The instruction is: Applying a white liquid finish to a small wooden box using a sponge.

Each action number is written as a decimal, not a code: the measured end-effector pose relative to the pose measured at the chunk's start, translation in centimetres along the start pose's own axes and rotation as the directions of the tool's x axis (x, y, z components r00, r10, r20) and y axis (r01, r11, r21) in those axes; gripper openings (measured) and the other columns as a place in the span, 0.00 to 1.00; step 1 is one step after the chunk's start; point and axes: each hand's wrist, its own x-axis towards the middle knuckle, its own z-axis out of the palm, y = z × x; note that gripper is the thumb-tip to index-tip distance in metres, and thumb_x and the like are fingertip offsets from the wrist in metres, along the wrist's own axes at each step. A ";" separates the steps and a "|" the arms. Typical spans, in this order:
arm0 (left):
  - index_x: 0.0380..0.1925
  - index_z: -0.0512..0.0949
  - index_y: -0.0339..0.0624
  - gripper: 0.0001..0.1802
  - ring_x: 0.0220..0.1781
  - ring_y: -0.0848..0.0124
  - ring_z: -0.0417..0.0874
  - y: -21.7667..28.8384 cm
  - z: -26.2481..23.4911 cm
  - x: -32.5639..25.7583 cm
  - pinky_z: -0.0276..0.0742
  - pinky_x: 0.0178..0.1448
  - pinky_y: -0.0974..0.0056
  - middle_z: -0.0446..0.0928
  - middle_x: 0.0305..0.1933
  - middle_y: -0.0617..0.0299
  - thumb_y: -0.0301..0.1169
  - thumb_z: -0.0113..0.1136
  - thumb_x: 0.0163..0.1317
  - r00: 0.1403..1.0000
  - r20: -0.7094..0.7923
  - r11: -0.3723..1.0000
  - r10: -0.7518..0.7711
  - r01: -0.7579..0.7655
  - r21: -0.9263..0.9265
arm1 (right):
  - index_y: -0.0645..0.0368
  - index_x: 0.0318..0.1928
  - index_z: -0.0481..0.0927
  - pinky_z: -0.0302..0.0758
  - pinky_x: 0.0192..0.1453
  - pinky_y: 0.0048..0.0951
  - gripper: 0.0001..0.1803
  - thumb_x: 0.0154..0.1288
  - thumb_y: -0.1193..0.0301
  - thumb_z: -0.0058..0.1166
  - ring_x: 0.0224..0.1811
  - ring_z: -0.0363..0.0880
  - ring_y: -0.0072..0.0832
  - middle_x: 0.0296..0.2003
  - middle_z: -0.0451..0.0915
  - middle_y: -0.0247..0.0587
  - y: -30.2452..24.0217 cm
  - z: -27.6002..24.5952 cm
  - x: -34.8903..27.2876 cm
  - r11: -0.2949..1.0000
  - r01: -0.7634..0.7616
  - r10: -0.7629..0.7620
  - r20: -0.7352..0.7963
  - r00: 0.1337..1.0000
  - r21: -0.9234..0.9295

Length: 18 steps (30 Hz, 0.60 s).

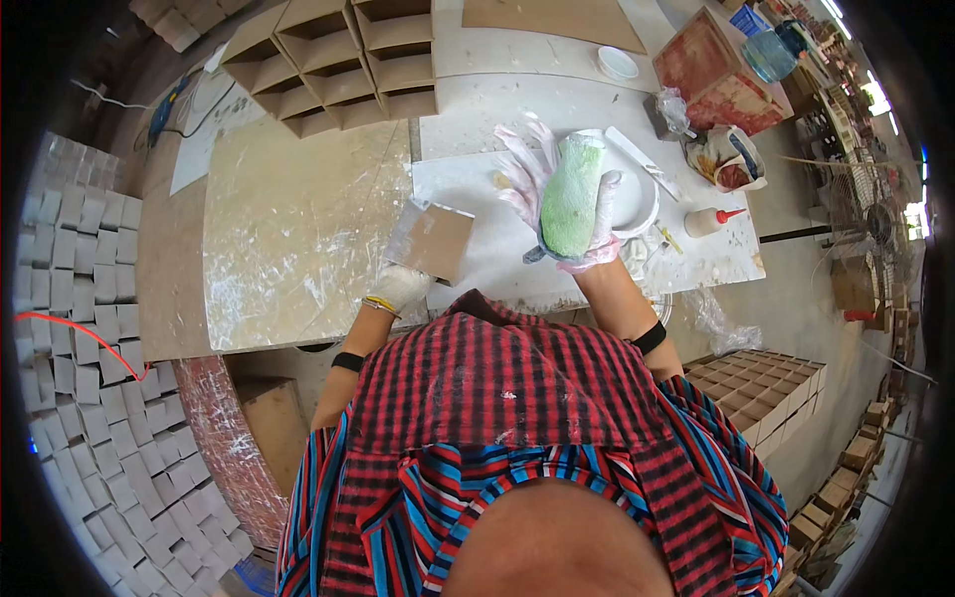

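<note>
Two gloved hands (400, 287) (603, 214), one green pad (573, 194), two white bowls (619, 66) (635, 204), one red-tipped bottle (704, 223), one blue jug (769, 58)

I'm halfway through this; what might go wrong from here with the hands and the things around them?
The green fuzzy roller-like piece might slip, since the right hand has its fingers spread.

The white tub appears close beside that piece, so a careless swing could bump it.

The red-tipped bottle sits near the right end of the table and could be knocked off.
</note>
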 end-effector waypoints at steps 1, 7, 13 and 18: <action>0.44 0.75 0.45 0.21 0.49 0.53 0.74 -0.1 -0.2 -0.6 0.70 0.53 0.60 0.75 0.46 0.49 0.47 0.49 0.59 1.000 0.011 1.000 0.002 -0.002 -0.008 | 0.56 0.66 0.46 0.65 0.58 0.31 0.63 0.37 0.26 0.43 0.64 0.56 0.34 0.66 0.48 0.46 0.2 0.4 0.3 1.000 -0.010 0.010 -0.019 1.000 -0.010; 0.44 0.75 0.45 0.21 0.48 0.53 0.74 -0.5 -1.2 -3.6 0.70 0.53 0.61 0.75 0.45 0.49 0.47 0.50 0.58 0.995 0.088 0.997 0.048 -0.043 -0.062 | 0.55 0.67 0.45 0.50 0.67 0.40 0.64 0.36 0.25 0.42 0.68 0.46 0.41 0.67 0.45 0.45 0.0 0.4 0.7 0.999 0.000 0.001 0.012 1.000 -0.052; 0.44 0.75 0.45 0.21 0.48 0.53 0.74 1.2 -2.0 -3.7 0.70 0.53 0.61 0.75 0.45 0.49 0.47 0.51 0.58 0.982 0.110 0.981 0.154 -0.138 -0.138 | 0.55 0.67 0.44 0.50 0.67 0.40 0.64 0.36 0.24 0.41 0.68 0.45 0.42 0.67 0.45 0.45 -0.3 0.5 1.2 0.999 0.024 -0.023 0.022 0.999 -0.021; 0.44 0.75 0.45 0.21 0.48 0.53 0.74 4.4 -1.0 0.4 0.70 0.53 0.62 0.75 0.45 0.48 0.47 0.52 0.57 0.959 -0.087 0.952 0.270 -0.279 -0.123 | 0.53 0.67 0.45 0.55 0.65 0.36 0.65 0.34 0.24 0.41 0.68 0.46 0.39 0.67 0.45 0.44 0.7 1.0 1.7 1.000 0.012 -0.012 0.050 0.999 0.000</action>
